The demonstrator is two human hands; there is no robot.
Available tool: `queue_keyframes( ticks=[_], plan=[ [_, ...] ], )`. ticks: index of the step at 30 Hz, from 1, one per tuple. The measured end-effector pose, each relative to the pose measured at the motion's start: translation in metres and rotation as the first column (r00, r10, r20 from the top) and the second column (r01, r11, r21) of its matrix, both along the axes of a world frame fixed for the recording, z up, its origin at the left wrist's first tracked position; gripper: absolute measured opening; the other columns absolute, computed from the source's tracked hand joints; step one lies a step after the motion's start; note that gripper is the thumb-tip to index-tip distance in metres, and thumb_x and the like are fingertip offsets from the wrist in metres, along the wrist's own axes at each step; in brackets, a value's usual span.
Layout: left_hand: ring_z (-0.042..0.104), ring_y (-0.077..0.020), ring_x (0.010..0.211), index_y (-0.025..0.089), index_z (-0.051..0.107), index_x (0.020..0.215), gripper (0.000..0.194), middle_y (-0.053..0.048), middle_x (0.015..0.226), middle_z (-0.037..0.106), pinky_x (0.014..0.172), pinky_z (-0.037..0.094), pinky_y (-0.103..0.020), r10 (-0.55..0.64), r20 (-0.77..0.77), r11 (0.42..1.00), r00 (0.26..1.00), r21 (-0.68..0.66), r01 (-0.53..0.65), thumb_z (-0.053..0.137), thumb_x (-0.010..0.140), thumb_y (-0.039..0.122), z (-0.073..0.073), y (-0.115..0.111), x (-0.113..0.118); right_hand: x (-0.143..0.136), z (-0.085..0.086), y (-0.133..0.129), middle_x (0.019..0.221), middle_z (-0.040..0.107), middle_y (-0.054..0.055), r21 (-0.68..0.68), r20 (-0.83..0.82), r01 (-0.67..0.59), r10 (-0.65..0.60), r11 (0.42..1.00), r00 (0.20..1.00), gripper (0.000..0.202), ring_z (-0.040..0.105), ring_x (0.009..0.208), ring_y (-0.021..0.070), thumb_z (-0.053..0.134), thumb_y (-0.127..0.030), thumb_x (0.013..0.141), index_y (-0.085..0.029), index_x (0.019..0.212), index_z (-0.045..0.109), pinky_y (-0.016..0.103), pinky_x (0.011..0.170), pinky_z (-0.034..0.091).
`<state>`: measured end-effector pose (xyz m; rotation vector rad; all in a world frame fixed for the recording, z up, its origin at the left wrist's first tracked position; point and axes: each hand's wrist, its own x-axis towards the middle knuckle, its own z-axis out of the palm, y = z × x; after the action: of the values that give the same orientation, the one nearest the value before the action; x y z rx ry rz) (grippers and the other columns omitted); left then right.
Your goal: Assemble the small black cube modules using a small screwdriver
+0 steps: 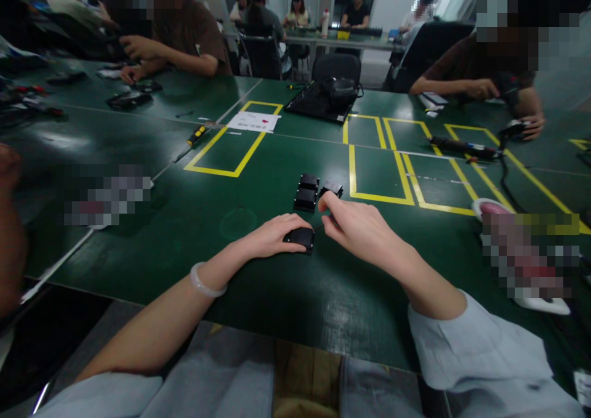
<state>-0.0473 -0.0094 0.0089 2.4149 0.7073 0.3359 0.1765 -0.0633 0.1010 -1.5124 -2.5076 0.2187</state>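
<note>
On the green table [175, 252], my left hand [272, 236] grips a small black block [302, 239] between thumb and fingers. My right hand [353, 221] is just to its right, fingers pinched together around something thin and dark that points toward the block; it is too small to name. Right behind the block lie two joined-looking black pieces [306, 191], side by side with another black piece [331, 188] that my right hand's fingers partly cover.
Yellow tape rectangles [381, 196] mark the table. Farther back are a white paper [253, 121], a black tray [318, 101], a yellow-black screwdriver [196, 136] and a black electric driver [464, 147]. Blurred-out items lie left and right. Several people sit around.
</note>
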Motion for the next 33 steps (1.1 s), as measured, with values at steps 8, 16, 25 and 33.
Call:
queue_keyframes(
  ticks=[8, 16, 25, 33],
  plan=[
    [0.055, -0.0242, 0.108, 0.023, 0.057, 0.121, 0.040, -0.007, 0.116, 0.060, 0.094, 0.042, -0.034, -0.005, -0.007, 1.000, 1.000, 0.007, 0.005, 0.061, 0.090, 0.047, -0.0004, 0.0002, -0.0003, -0.0003, 0.0002, 0.0009, 0.074, 0.066, 0.002, -0.002, 0.070, 0.021, -0.021, 1.000, 0.997, 0.023, 0.054, 0.059, 0.0147, 0.036, -0.031, 0.098, -0.020, 0.107, 0.053, 0.026, 0.052, 0.021],
    [0.056, -0.0236, 0.107, 0.022, 0.057, 0.121, 0.039, -0.007, 0.115, 0.060, 0.094, 0.042, -0.034, -0.003, -0.007, 1.000, 1.000, 0.014, 0.003, 0.063, 0.090, 0.046, -0.0001, 0.0000, -0.0002, 0.0009, -0.0016, 0.0008, 0.077, 0.066, 0.002, 0.026, 0.036, 0.016, -0.017, 1.000, 0.999, 0.020, 0.055, 0.060, 0.0146, 0.039, -0.030, 0.096, -0.020, 0.108, 0.052, 0.026, 0.053, 0.021],
    [0.056, -0.0240, 0.108, 0.023, 0.056, 0.122, 0.040, -0.007, 0.117, 0.060, 0.094, 0.042, -0.034, -0.002, -0.027, 1.000, 1.000, 0.011, 0.003, 0.061, 0.091, 0.046, 0.0013, -0.0001, -0.0004, 0.0004, 0.0007, -0.0003, 0.078, 0.067, 0.001, 0.009, 0.012, -0.015, 0.015, 1.000, 1.000, 0.020, 0.057, 0.063, 0.0153, 0.043, -0.025, 0.093, -0.020, 0.111, 0.050, 0.025, 0.053, 0.022],
    [0.056, -0.0239, 0.108, 0.022, 0.057, 0.120, 0.038, -0.007, 0.116, 0.060, 0.094, 0.042, -0.033, 0.002, -0.020, 1.000, 1.000, 0.003, -0.002, 0.062, 0.090, 0.046, 0.0025, -0.0007, 0.0006, 0.0019, -0.0010, -0.0007, 0.078, 0.067, 0.002, 0.002, 0.053, -0.025, 0.025, 1.000, 0.998, 0.018, 0.058, 0.063, 0.0157, 0.041, -0.027, 0.095, -0.020, 0.109, 0.051, 0.025, 0.053, 0.022]
  ],
)
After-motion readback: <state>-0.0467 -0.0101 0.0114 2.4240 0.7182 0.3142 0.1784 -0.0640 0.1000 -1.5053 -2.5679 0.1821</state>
